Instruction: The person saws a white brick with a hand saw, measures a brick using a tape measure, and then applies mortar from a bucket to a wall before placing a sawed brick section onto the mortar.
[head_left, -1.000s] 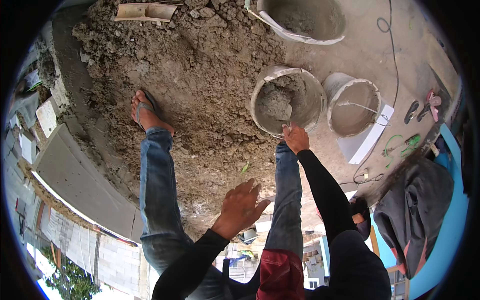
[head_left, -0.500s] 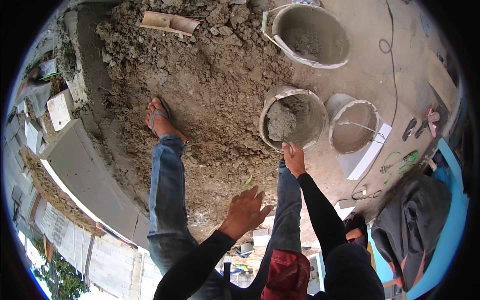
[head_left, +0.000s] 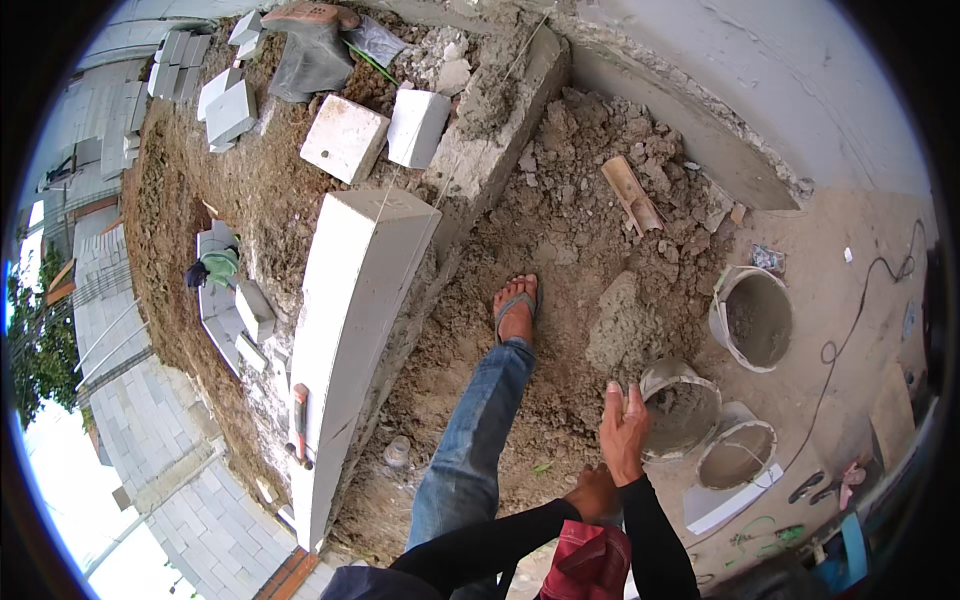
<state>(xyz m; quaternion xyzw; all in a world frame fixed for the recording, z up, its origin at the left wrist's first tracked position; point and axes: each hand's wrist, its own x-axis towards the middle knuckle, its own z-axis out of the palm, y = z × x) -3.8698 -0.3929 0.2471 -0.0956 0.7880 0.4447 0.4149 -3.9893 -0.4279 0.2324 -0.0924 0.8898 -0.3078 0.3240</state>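
Note:
My right hand [head_left: 622,435] reaches up beside the left rim of a bucket [head_left: 682,408] holding grey mortar. Its fingers are extended and apart, with nothing in them. Close to the right wrist is my left hand [head_left: 597,494]; its fingers are mostly hidden, so its grip does not show. A grey lump of wet mortar [head_left: 625,322] appears beyond my right hand, over the brown soil; I cannot tell whether it lies there or is in the air. My sandalled foot [head_left: 516,308] rests on the soil to its left.
A larger bucket [head_left: 757,318] and a smaller bucket [head_left: 737,455] stand at the right. A curved tile piece [head_left: 632,195] lies on the soil heap. At left, a low wall of white blocks [head_left: 345,280] carries a hammer [head_left: 300,425]. A cable [head_left: 835,390] crosses the floor.
The view has swung left, bringing the block wall in. My right hand has let go of the bucket's rim, and my left hand is now by the right wrist. The mortar lump now appears outside the bucket.

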